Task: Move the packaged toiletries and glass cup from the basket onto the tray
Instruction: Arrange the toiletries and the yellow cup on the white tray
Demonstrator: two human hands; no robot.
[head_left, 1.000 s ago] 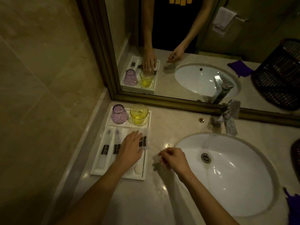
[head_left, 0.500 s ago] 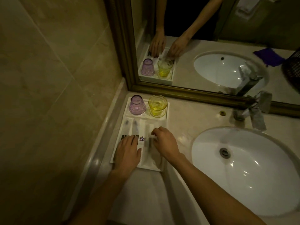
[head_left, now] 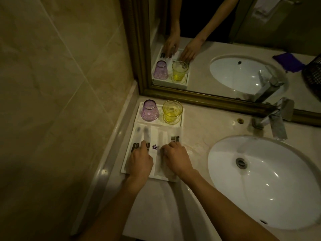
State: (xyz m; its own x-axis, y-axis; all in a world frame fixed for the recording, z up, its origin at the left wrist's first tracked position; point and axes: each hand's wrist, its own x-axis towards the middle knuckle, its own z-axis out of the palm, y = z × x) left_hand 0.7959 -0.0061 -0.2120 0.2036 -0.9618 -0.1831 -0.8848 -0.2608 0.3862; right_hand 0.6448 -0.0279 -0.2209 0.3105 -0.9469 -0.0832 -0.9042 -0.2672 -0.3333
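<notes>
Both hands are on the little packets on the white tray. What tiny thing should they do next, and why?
Probably nudge the rightmost white packet leftward. It seems to overhang the right rim of the white rectangular tray, while the other packets lie inside it. The right hand already rests flat by it; the left hand presses the left packets. The purple glass cup and yellow glass cup already stand on the tray.

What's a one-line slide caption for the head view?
Both hands, left hand and right hand, press flat on packaged toiletries in a white tray holding purple cup and yellow cup.

Glossy white sink [head_left: 278, 197]; tinted glass cups [head_left: 172, 111], seemingly plastic-wrapped toiletries [head_left: 160, 136]
</notes>
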